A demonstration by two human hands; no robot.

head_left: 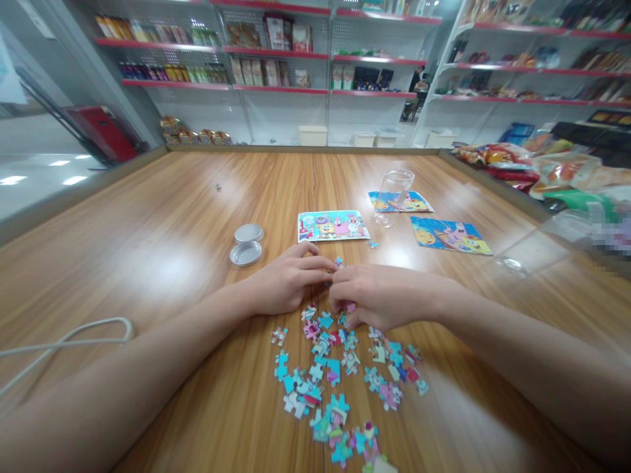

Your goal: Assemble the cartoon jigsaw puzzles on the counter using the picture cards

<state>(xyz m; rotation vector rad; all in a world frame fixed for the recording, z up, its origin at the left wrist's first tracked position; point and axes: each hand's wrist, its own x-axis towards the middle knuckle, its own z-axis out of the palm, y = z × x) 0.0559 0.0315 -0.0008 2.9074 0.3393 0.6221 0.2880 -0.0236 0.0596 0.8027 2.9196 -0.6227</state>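
Note:
My left hand and my right hand meet fingertip to fingertip over the wooden table. Both are pinched on small jigsaw pieces held between them. Several loose jigsaw pieces in blue, pink and white lie scattered just in front of my hands, toward me. A finished cartoon picture card lies just beyond my hands.
Two round metal lids sit left of the card. A clear jar lies on a second picture; a third picture is at right. A white cable loops at left. Snack bags and store shelves stand behind.

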